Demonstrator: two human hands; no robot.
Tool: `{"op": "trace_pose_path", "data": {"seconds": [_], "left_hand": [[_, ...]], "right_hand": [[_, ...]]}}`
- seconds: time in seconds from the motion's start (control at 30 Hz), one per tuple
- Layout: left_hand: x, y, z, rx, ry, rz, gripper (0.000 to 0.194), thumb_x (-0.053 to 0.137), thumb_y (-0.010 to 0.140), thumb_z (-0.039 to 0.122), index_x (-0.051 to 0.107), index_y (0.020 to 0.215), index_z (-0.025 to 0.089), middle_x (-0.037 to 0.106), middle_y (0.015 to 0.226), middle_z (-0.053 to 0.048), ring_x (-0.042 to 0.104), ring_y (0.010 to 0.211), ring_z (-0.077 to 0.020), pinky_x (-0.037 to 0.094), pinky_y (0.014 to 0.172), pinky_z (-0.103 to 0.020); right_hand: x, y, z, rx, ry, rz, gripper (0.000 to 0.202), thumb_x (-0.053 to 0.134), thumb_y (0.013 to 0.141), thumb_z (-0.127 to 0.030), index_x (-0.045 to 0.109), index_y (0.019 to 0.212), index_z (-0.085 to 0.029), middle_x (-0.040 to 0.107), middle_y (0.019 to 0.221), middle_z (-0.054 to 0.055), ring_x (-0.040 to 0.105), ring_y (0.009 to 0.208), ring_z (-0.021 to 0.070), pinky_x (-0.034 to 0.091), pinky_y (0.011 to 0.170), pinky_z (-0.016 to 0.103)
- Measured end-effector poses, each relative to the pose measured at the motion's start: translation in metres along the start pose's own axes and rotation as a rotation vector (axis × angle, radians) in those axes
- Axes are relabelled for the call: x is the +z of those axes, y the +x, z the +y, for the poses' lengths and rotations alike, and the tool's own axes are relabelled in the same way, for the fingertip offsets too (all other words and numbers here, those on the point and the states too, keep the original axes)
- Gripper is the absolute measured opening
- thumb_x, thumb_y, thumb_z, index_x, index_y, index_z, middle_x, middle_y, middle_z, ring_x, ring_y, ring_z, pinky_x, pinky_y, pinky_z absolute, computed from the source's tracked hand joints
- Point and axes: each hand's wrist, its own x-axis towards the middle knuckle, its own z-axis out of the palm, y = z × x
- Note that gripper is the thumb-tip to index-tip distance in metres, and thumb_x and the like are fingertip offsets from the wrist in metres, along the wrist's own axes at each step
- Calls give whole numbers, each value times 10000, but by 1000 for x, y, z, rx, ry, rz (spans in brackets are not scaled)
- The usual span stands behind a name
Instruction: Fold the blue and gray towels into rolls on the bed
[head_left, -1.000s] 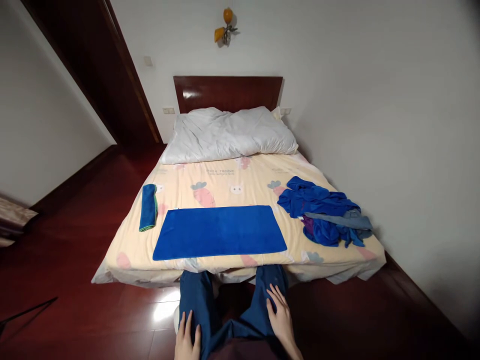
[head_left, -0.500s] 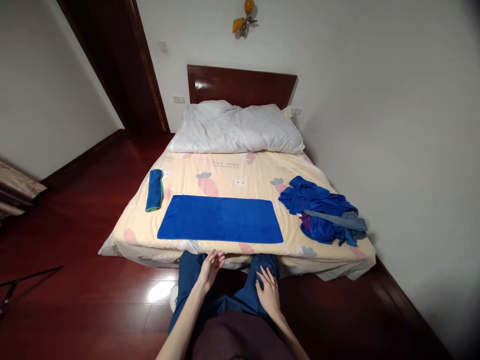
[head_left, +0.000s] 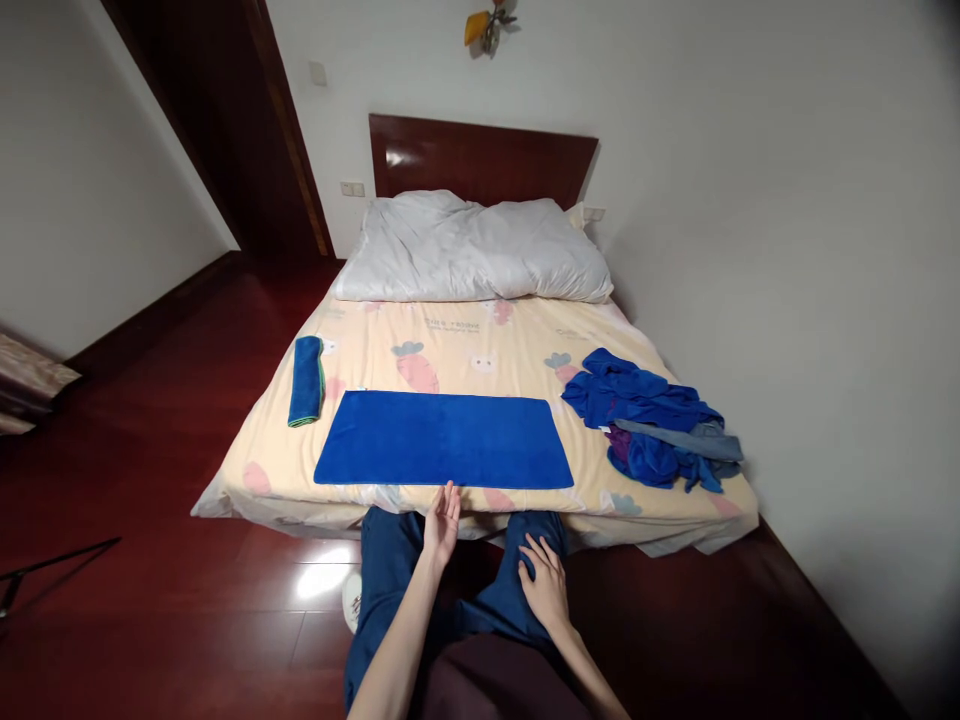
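Blue towel: a flat blue towel (head_left: 444, 439) lies spread as a long rectangle across the foot of the bed (head_left: 517, 345), its near edge close to the mattress edge.
Left hand: the left hand (head_left: 442, 522) is raised in front of the legs, fingers loosely spread and holding nothing; its fingertips reach just short of the towel's near edge, though whether they touch it is hard to tell from this angle.
Right hand: the right hand (head_left: 546, 583) lies flat, fingers apart, on the right thigh of the dark blue trousers (head_left: 390, 570); it grips nothing.
Folded towel: 1 narrow folded blue towel with a green edge (head_left: 306, 379) lies on the sheet just beside the flat towel's far left corner.
Cloth heap: a crumpled heap of blue cloths (head_left: 652, 420) sits on the right side of the bed, well apart from both hands.
Bedding: a white duvet (head_left: 472, 248) is bunched against the dark wooden headboard (head_left: 480, 158).
Floor: glossy red-brown boards (head_left: 150, 560).
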Motion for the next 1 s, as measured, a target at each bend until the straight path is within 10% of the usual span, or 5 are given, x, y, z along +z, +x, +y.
{"op": "trace_pose_path", "data": {"seconds": [0.17, 0.33, 0.57, 0.8, 1.0], "left_hand": [[9, 19, -5, -31, -24, 7, 227, 527, 966, 108, 642, 1162, 115, 629, 1365, -154, 609, 1253, -248, 611, 925, -294], [10, 36, -10, -11, -37, 46, 284, 487, 988, 120, 620, 1239, 117, 593, 1412, -158, 571, 1296, -224, 586, 965, -279], [13, 42, -17, 4, -8, 145, 287, 499, 994, 142, 615, 1256, 122, 597, 1407, -158, 576, 1293, -206, 573, 979, -262], [14, 45, -23, 35, 63, 183, 196, 512, 1002, 195, 655, 1124, 137, 588, 1417, -148, 570, 1306, -202, 530, 1048, -285], [22, 45, -28, 56, 147, 264, 158, 542, 981, 168, 666, 1079, 158, 624, 1375, -133, 582, 1297, -207, 494, 1102, -326]], "right_hand": [[-10, 66, -36, -20, 144, -32, 317, 457, 932, -298, 751, 1023, -220, 752, 1062, 105, 704, 1024, 270, 559, 944, 435], [-15, 189, -101, -164, 204, -97, 306, 437, 978, -267, 724, 1072, -216, 729, 1074, 89, 705, 984, 207, 550, 907, 319], [34, 343, -171, -146, -73, -343, 292, 473, 967, -162, 700, 1145, -207, 690, 1224, 92, 644, 1146, 204, 477, 1022, 308], [93, 399, -177, -2, -227, -530, 384, 443, 1006, -212, 525, 1381, -207, 517, 1447, 143, 590, 1235, 274, 453, 1043, 405], [106, 432, -165, -30, -236, -539, 245, 487, 1008, -236, 659, 1158, -146, 512, 1382, 178, 574, 1198, 304, 453, 1009, 444]]}}
